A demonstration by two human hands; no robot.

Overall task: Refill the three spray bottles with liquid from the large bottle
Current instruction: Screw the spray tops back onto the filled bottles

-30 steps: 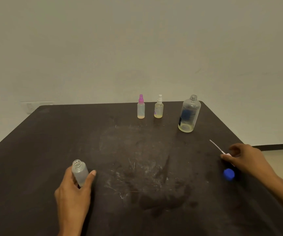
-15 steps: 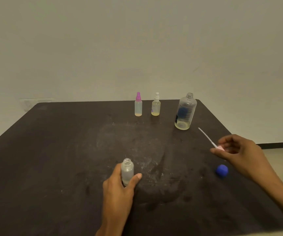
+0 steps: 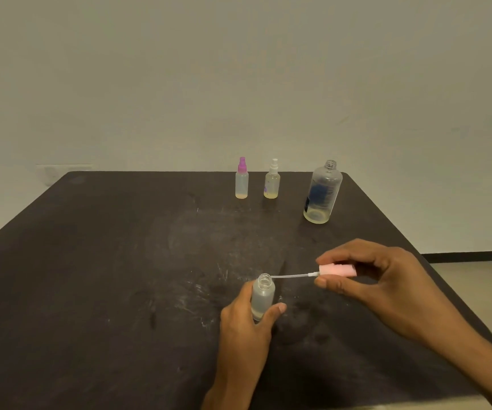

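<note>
My left hand point(image 3: 243, 329) grips a small frosted spray bottle point(image 3: 262, 297) with its top off, upright on the dark table point(image 3: 105, 276). My right hand point(image 3: 383, 285) holds the pink spray head point(image 3: 338, 270) sideways, and the tip of its thin white tube reaches the bottle's mouth. At the back stand a spray bottle with a purple top point(image 3: 241, 179), a spray bottle with a white top point(image 3: 272, 180) and the large clear bottle point(image 3: 322, 193), uncapped, with a little liquid at the bottom.
The table's right edge runs diagonally just past my right arm, with pale floor point(image 3: 481, 285) beyond. A plain wall rises behind the far edge. The blue cap seen before is hidden now.
My left hand slid the open bottle from the left to the table's middle. My right hand lifted the pink spray head and swung its tube over to the bottle's mouth, covering the blue cap.
</note>
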